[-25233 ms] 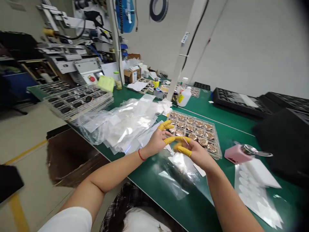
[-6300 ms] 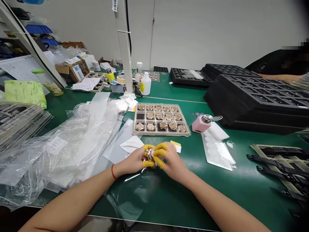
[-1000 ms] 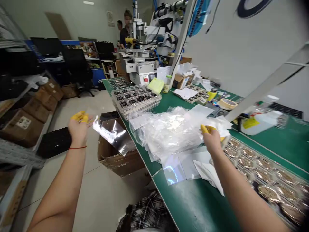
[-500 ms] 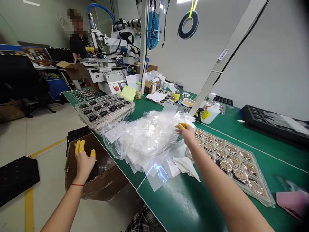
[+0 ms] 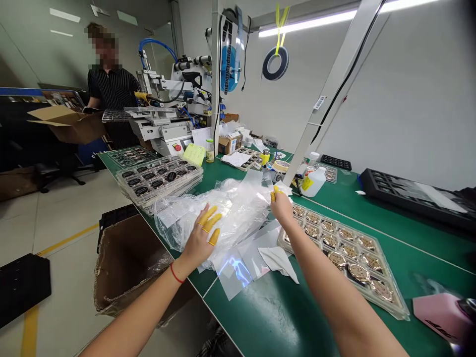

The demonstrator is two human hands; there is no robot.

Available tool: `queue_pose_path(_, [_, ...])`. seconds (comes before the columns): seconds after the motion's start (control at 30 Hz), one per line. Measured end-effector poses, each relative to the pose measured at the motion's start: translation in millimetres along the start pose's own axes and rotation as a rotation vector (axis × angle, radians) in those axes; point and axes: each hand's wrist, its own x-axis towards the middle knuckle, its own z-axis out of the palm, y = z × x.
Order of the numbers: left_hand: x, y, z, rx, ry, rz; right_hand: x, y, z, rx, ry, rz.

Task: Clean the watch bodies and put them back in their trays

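My left hand (image 5: 203,233), with yellow finger cots on several fingertips, is open over the near-left part of a pile of clear plastic bags (image 5: 230,208). Whether it touches the bags I cannot tell. At the pile's right edge, my right hand (image 5: 281,206) has its fingers curled in, also in yellow cots; whatever they pinch is hidden. Close by it lies a clear plastic tray (image 5: 394,292) of gold-coloured round parts, partly behind my right forearm. A crumpled white cloth or tissue (image 5: 278,262) and thin translucent sheets (image 5: 232,277) lie in front of the pile.
Stacked clear trays of black round parts (image 5: 163,173) stand at the left table edge, above an open cardboard box (image 5: 122,267) on the floor. A white bottle (image 5: 314,182), slanted post (image 5: 316,114) and pink bottle (image 5: 441,312) are rightward. Another person (image 5: 111,89) stands behind a machine (image 5: 159,124).
My left hand has moved right, from above the cardboard box to over the plastic bags. My right hand's fingers have curled in. The other person now has an open carton near them.
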Motion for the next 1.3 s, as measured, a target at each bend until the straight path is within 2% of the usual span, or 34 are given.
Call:
queue_pose_path(0.13, [-2,15,10.1,-0.108,-0.132,0.004,4,0,-15,0.046,0.000,-0.060])
queue_pose_path(0.23, [-5,18,17.0,-0.158,-0.213,-0.027,4,9,-19,0.112,-0.057,0.000])
queue_pose_path(0.3, [-5,18,21.7,-0.168,-0.271,-0.069,0,13,-13,0.146,-0.085,0.052])
queue_pose_path(0.4, [-5,19,28.2,-0.159,-0.323,-0.125,-7,10,11,0.159,-0.085,0.078])
queue_pose_path(0.5, [-4,21,31.2,-0.136,-0.334,-0.125,-12,-1,36,0.122,-0.073,0.041])
queue_pose_path(0.6, [-8,16,28.2,-0.101,-0.343,-0.127,-11,-10,47,0.043,-0.050,-0.014])
queue_pose_path(0.67, [-14,8,23.8,-0.068,-0.344,-0.147,-10,-10,45,-0.025,-0.008,-0.048])
queue_pose_path(0.8, [-29,-9,18.2,0.005,-0.345,-0.207,-7,0,25,-0.158,0.082,-0.124])
queue_pose_path(0.93, [-40,-8,25.8,0.034,-0.360,-0.190,7,-2,10,-0.281,0.091,-0.172])
queue_pose_path(1.17, [-48,7,40.9,0.084,-0.302,-0.143,65,-32,23,-0.455,0.041,-0.051])
queue_pose_path(1.3, [-52,5,43.0,0.049,-0.219,-0.160,81,-35,30,-0.455,-0.045,0.000])
